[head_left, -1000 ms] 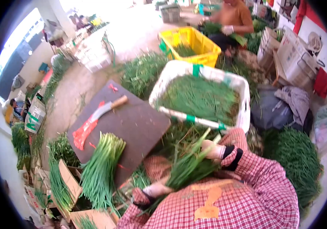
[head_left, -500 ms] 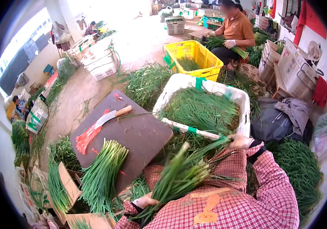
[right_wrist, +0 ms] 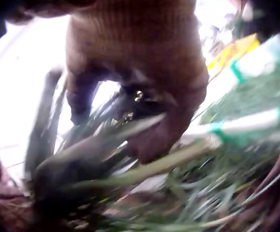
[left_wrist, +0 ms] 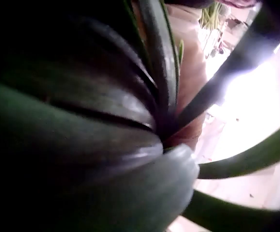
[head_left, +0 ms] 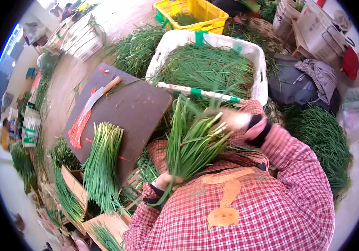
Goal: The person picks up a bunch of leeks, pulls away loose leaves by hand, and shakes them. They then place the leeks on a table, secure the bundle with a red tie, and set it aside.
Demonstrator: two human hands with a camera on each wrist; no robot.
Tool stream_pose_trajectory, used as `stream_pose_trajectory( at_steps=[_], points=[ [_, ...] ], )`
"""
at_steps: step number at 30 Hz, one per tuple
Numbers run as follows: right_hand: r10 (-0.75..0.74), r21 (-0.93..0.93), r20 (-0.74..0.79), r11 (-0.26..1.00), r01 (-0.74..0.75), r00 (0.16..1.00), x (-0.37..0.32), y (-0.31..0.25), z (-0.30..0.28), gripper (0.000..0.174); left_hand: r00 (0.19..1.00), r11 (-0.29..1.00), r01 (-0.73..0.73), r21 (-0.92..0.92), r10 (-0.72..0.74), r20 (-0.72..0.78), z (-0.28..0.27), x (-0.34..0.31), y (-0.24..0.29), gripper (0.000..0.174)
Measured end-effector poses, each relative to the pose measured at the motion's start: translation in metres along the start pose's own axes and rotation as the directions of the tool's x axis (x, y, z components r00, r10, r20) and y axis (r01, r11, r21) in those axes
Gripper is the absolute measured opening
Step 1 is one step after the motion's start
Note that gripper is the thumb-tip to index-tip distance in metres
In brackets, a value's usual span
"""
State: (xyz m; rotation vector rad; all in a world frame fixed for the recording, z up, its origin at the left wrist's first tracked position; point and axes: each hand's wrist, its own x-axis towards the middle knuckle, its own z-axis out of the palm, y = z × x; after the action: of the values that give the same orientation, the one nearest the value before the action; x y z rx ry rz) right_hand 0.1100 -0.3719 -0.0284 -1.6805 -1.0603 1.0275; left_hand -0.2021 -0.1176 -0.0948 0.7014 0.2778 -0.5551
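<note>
A loose bunch of garlic chives (head_left: 192,152) lies across the person's lap, pale stem ends to the right. The left hand (head_left: 165,182) grips it low on the left side; broad dark leaves (left_wrist: 130,154) cover most of the left wrist view. At the stem ends, the gloved right hand (head_left: 235,120) is blurred, with its fingers (right_wrist: 154,140) bent over stalks and blurred green strands beside it. A neat bundle of chives (head_left: 103,165) lies on the brown board (head_left: 137,102), near a knife (head_left: 98,96) with a wooden handle and red ties (head_left: 78,129).
A white crate (head_left: 261,79) full of green leaves stands just ahead, with a yellow crate (head_left: 215,26) behind it. Loose greens (head_left: 139,48) are heaped left of the crates. More chives (head_left: 320,142) pile up at right below a dark bag (head_left: 290,83).
The right hand moved out right with a few strands, then came back to the bunch's stem ends. The left hand has kept its grip while the bunch tilted more upright. The head view has dipped.
</note>
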Motion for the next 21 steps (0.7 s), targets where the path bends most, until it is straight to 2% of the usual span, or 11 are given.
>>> stream_pose_trajectory(
  at_steps=[2,3,4,6,8,10,12,14,16,17,21],
  points=[
    [0.245,0.063,-0.07,0.969,-0.241,0.967,-0.001,0.01,0.013,0.064,0.999,0.997,0.031,0.074,-0.033,0.021,-0.002,0.003,0.004,0.027],
    [0.116,0.017,-0.043,0.993,-0.115,0.992,-0.001,0.014,-0.004,0.06,0.999,0.991,0.041,0.124,-0.043,0.016,-0.001,0.001,0.007,0.029],
    [0.451,0.445,-0.082,0.815,-0.372,0.889,-0.008,0.046,-0.016,0.049,0.998,0.984,0.051,0.173,-0.054,0.011,0.001,-0.002,0.01,0.032],
    [0.427,0.389,-0.329,0.874,-0.291,0.843,-0.027,0.048,-0.047,0.038,0.998,0.921,-0.053,0.386,0.061,-0.008,0.008,-0.011,0.017,0.042],
    [0.481,-0.543,-0.128,0.698,-0.467,0.867,-0.041,0.034,-0.065,0.057,0.994,0.843,-0.068,0.534,0.106,-0.039,0.018,-0.017,0.029,0.051],
    [0.366,-0.887,-0.031,0.419,-0.194,0.93,-0.048,0.011,-0.056,0.078,0.99,0.807,0.07,0.586,0.014,-0.138,0.03,-0.023,0.045,0.058],
    [0.38,-0.645,-0.091,0.682,-0.345,0.921,-0.031,-0.047,-0.059,0.091,0.967,0.594,0.179,0.784,0.04,-0.251,0.049,-0.021,0.065,0.06],
    [-0.173,-0.377,-0.051,0.915,0.142,0.984,-0.015,-0.018,-0.052,0.081,0.966,0.287,0.096,0.953,0.202,-0.158,0.073,-0.018,0.081,0.061],
    [-0.196,-0.117,0.042,0.973,0.199,0.98,-0.006,-0.016,-0.017,0.064,0.954,0.132,0.048,0.99,0.286,-0.085,0.072,-0.019,0.083,0.067],
    [0.031,0.0,0.146,1.0,-0.031,0.989,-0.003,-0.021,-0.007,0.05,0.944,0.079,0.053,0.995,0.32,-0.076,0.081,-0.024,0.087,0.07],
    [0.381,0.276,-0.355,0.915,-0.293,0.854,-0.027,0.018,-0.047,0.016,0.883,-0.036,0.077,0.996,0.466,-0.051,0.094,-0.049,0.086,0.072]
  ],
)
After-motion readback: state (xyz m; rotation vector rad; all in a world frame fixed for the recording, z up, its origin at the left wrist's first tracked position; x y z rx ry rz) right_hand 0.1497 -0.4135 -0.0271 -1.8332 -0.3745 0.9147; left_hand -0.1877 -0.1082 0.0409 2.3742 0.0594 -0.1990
